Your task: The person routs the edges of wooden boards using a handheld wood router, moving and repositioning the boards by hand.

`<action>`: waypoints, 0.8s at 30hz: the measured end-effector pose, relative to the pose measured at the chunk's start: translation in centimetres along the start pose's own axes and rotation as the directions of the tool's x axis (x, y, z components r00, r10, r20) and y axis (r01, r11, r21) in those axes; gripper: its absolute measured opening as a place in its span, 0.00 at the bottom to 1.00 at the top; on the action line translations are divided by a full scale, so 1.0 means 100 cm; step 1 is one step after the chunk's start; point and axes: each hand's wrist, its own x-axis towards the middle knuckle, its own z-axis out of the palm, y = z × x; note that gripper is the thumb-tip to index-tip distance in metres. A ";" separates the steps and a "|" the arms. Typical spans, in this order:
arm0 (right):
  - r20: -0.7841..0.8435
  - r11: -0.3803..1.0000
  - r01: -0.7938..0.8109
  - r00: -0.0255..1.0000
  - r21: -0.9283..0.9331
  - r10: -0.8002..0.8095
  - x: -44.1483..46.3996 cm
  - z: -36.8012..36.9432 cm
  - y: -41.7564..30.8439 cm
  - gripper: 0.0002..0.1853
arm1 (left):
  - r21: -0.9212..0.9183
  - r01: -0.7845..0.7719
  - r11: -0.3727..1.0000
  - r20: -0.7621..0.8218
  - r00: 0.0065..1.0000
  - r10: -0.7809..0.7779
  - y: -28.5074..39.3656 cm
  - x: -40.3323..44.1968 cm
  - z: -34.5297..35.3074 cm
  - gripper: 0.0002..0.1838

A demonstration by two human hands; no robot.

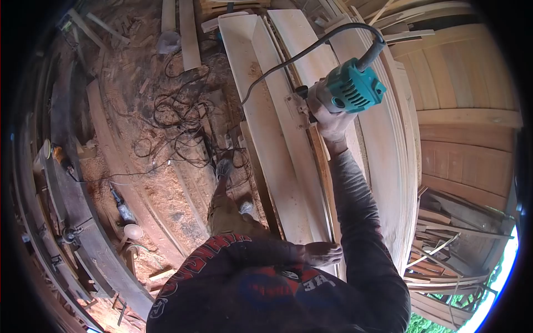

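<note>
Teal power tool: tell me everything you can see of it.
The power tool has a teal, plastic-looking body with dark vent slots. A grey cord guard leads into its dark cord, which arches over the pale boards. The right hand grips it over the boards, cord end toward the upper right. Its lower end is mostly hidden; whether it runs is unclear.
</note>
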 end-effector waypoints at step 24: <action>0.343 -0.161 -0.324 0.652 0.932 0.677 0.209 0.160 0.007 0.10 | -0.060 0.018 0.998 -0.215 0.976 -0.030 0.025 0.002 0.069 0.24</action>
